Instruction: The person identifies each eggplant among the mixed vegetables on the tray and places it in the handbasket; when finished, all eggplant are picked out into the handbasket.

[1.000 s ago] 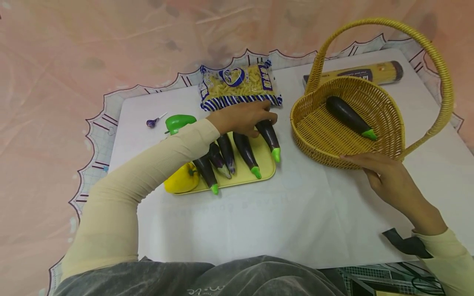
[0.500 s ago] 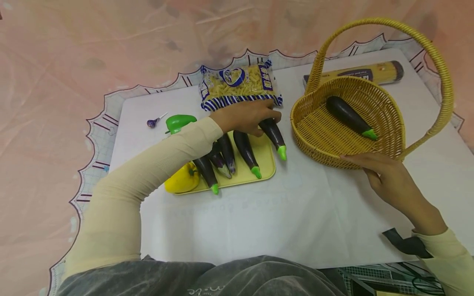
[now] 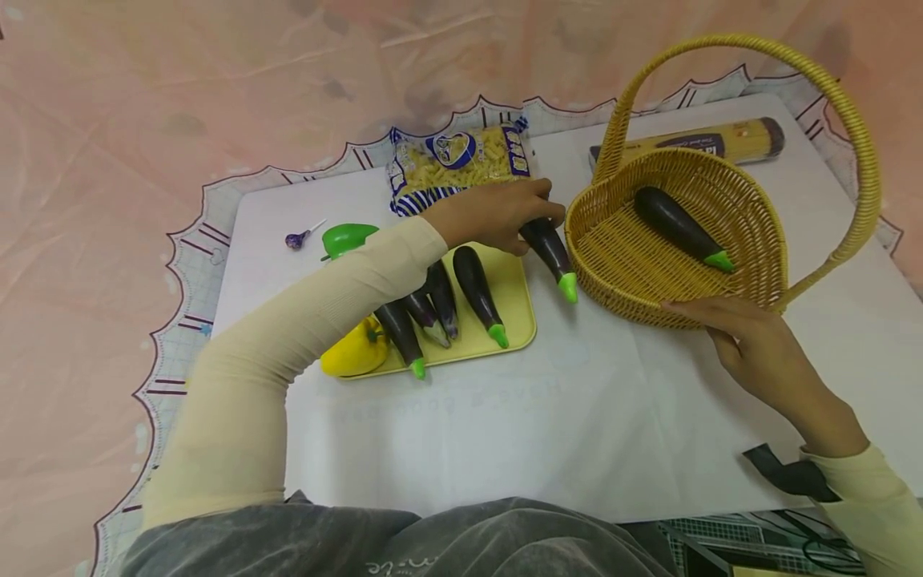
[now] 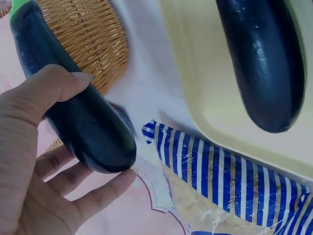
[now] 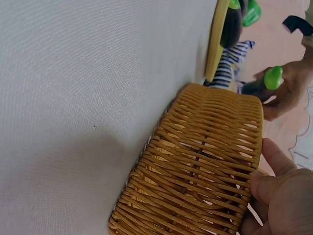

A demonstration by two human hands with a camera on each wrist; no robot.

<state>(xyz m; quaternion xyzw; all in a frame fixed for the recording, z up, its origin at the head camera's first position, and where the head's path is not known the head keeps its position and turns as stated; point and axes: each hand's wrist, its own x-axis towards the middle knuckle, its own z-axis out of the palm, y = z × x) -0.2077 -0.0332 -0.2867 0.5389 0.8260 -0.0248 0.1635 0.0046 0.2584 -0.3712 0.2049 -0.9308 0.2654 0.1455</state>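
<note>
My left hand (image 3: 497, 215) grips a dark purple eggplant (image 3: 548, 250) by its rounded end, its green stem pointing toward me. In the left wrist view, the thumb lies across this eggplant (image 4: 93, 122) with the fingers on its other side. It hangs between the yellow tray (image 3: 517, 320) and the wicker basket (image 3: 613, 298). My right hand (image 3: 771, 365) pinches the basket's near rim, as the right wrist view shows at the woven wall (image 5: 195, 161). One eggplant (image 3: 678, 228) lies inside the basket. Several more, including one eggplant (image 3: 477, 290), lie on the tray, partly behind my left sleeve.
A yellow bell pepper (image 3: 355, 349) sits at the tray's left end, a green pepper (image 3: 348, 238) behind it. A pasta bag (image 3: 461, 156) lies beyond the tray. A long yellow package (image 3: 743, 143) lies behind the basket, under its tall handle (image 3: 858, 152). A lollipop (image 3: 296, 240) lies far left.
My left hand has carried the eggplant rightward, off the tray and toward the basket's left side. The right hand and the basket have stayed nearly in place.
</note>
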